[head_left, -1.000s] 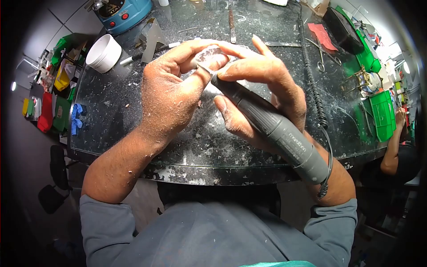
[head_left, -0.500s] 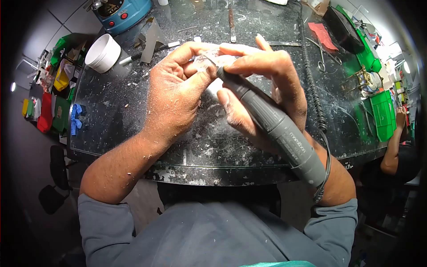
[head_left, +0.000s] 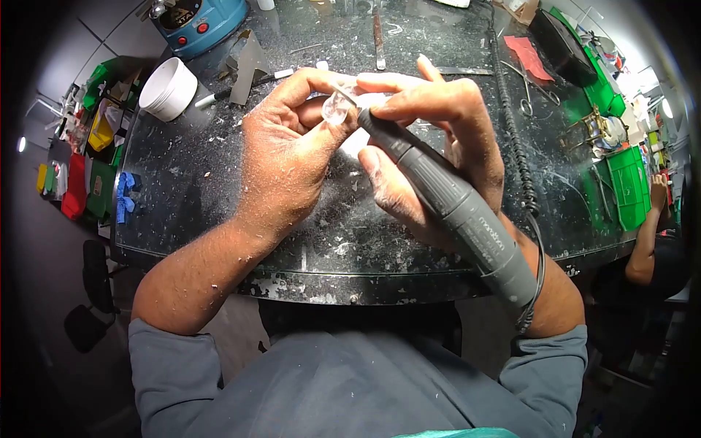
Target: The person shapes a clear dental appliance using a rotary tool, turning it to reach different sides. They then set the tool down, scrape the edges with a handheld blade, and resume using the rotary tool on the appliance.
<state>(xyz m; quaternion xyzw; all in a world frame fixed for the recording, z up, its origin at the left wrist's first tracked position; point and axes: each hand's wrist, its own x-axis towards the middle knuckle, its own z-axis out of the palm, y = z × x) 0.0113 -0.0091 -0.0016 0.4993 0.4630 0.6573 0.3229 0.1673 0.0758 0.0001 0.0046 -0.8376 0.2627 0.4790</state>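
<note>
My left hand (head_left: 288, 146) is closed around a small clear plastic piece (head_left: 335, 109), pinched between thumb and fingers. Whitish dust and shavings cover the hand and wrist. My right hand (head_left: 453, 124) grips a dark grey rotary handpiece (head_left: 460, 208) lettered "marathon", held like a pen. Its thin metal bur (head_left: 345, 93) lies at the clear piece; whether it touches cannot be told. Both hands meet above the bench, and my fingers partly hide the piece.
A black bench (head_left: 219, 168) is scattered with white dust. On it are a white tub (head_left: 168, 89), a marker (head_left: 207, 100), a blue machine (head_left: 201, 29), scissors (head_left: 526, 106) and red paper (head_left: 529, 58). A coiled cord (head_left: 515, 146) runs down the right. Another person's arm (head_left: 644, 244) is at far right.
The clear piece has turned in my left fingers, so more of its rounded end shows below the bur. My right hand and the handpiece have barely shifted.
</note>
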